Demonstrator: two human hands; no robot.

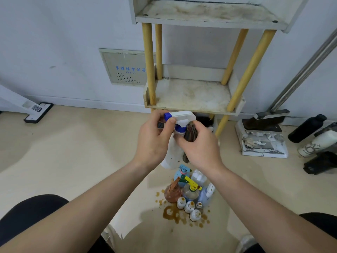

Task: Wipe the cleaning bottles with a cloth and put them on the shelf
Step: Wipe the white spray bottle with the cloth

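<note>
My left hand (pixel 155 141) grips the neck of a white spray bottle (pixel 173 154) with a white and blue trigger head (pixel 180 116), held up in front of the shelf. My right hand (pixel 200 148) holds a dark brown cloth (pixel 190 134) pressed against the bottle just under the trigger head. On the floor below stand several dirty cleaning bottles (pixel 189 192) in a cluster, among brown spill stains. The shelf (pixel 191 95) has grimy white boards and yellow wooden legs; its lower and upper boards hold nothing.
A dustpan with a brush (pixel 262 137) lies right of the shelf. Black and white bottles (pixel 317 141) lie at the far right. A flat mop head (pixel 38 112) rests at the left wall. My knees frame the lower corners.
</note>
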